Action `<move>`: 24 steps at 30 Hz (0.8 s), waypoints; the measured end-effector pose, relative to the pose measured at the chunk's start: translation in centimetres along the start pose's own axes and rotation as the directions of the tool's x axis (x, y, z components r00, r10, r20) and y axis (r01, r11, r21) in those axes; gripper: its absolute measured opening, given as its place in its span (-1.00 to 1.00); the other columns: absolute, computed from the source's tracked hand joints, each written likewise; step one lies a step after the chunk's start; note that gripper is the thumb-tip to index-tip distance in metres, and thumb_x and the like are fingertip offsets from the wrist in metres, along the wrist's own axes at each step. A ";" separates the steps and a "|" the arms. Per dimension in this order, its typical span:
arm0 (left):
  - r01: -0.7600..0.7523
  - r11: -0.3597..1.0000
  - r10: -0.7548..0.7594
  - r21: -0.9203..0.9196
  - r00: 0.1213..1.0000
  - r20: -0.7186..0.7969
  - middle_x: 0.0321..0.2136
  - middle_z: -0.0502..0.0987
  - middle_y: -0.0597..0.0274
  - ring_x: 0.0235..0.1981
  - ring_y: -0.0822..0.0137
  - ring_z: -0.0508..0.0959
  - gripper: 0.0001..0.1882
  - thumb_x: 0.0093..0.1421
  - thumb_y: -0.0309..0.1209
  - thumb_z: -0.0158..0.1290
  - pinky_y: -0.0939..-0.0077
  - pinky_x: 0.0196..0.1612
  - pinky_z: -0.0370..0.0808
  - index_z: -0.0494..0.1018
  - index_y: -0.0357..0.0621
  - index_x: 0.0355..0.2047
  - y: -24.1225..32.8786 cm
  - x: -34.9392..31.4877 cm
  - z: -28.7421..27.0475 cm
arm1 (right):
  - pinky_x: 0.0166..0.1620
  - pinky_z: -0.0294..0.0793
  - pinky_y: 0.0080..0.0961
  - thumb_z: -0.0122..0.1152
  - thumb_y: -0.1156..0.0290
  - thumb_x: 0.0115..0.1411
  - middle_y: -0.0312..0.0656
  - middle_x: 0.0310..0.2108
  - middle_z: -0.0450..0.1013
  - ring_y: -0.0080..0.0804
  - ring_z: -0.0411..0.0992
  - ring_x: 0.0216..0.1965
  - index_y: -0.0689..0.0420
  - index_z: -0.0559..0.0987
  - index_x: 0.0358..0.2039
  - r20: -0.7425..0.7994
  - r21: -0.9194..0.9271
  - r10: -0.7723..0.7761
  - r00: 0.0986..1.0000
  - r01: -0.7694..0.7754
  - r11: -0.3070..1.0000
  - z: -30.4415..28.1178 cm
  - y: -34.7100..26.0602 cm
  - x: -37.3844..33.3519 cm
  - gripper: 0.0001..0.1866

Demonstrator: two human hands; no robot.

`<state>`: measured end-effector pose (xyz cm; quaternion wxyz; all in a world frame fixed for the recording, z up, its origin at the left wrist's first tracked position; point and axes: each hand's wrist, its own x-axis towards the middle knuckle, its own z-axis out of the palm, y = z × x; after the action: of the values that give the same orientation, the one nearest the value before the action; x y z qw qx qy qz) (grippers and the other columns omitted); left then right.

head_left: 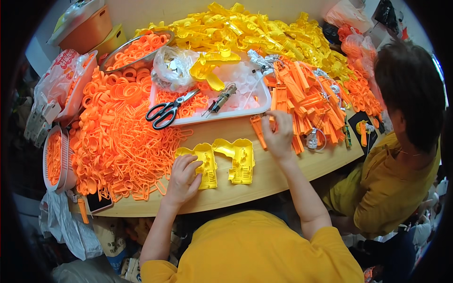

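Note:
Two yellow plastic shell halves lie side by side on the table before me, hollow side up with ribs showing. My left hand has its bent fingers and thumb on the left edge of the left shell half, holding it against the table. The right shell half lies untouched between my hands. My right hand is farther out, at the near edge of the orange part pile, with fingers curved and apart. Beside its thumb lies a long orange plastic part; whether they touch is unclear.
Behind stands a white tray with scissors and a wired part. Orange clips heap at left, long orange parts at right, yellow shells at the back. Another person sits close on the right.

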<state>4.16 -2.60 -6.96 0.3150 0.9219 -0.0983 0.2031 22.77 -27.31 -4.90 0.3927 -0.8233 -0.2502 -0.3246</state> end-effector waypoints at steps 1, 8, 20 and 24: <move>0.009 1.000 -0.009 -0.014 1.000 -0.020 -0.12 0.47 -0.02 -0.02 -0.03 0.44 -0.69 0.00 -0.57 0.15 0.16 0.09 0.34 0.48 -0.26 -0.18 0.3 0.1 0.0 | -0.08 0.38 -0.28 0.29 0.47 0.07 -0.13 -0.29 0.48 -0.17 0.39 -0.22 0.19 0.53 -0.29 -0.059 -0.070 -0.022 0.998 0.018 0.997 -0.3 0.9 1.4 -0.82; -0.016 1.000 0.016 0.003 0.995 -0.103 -0.17 0.50 0.05 -0.12 0.05 0.49 -0.75 0.01 -0.60 0.14 0.21 -0.04 0.41 0.52 -0.19 -0.25 1.2 0.4 0.4 | -0.09 0.28 -0.21 0.34 0.07 0.03 -0.18 -0.31 0.46 -0.19 0.36 -0.17 0.11 0.59 -0.41 0.014 -0.573 0.137 0.990 -0.105 0.813 -1.2 5.9 8.2 -0.66; -0.074 0.997 0.069 -0.036 0.990 -0.121 -0.11 0.50 0.00 -0.11 0.05 0.55 -0.76 0.05 -0.66 0.12 0.31 -0.09 0.51 0.56 -0.18 -0.25 1.8 3.3 0.1 | -0.44 0.48 -0.41 0.26 0.13 0.05 -0.14 -0.44 0.57 -0.39 0.50 -0.54 0.21 0.64 -0.44 0.118 -0.181 0.504 0.856 -0.480 0.858 -1.2 9.2 12.0 -0.65; -0.041 0.977 0.011 -0.208 0.990 -0.141 -0.14 0.51 -0.01 -0.14 0.10 0.57 -0.77 0.06 -0.70 0.10 0.38 -0.12 0.54 0.56 -0.20 -0.27 2.4 5.7 -0.3 | -0.42 0.46 -0.55 0.21 0.19 0.19 -0.20 -0.46 0.51 -0.45 0.48 -0.50 0.29 0.57 -0.38 0.382 0.491 0.686 0.619 -0.765 0.416 -0.8 8.0 15.6 -0.65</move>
<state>8.43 -4.65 -2.97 0.4141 0.8656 -0.1089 0.2596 38.19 -30.07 3.00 0.7215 -0.6917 0.0169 0.0286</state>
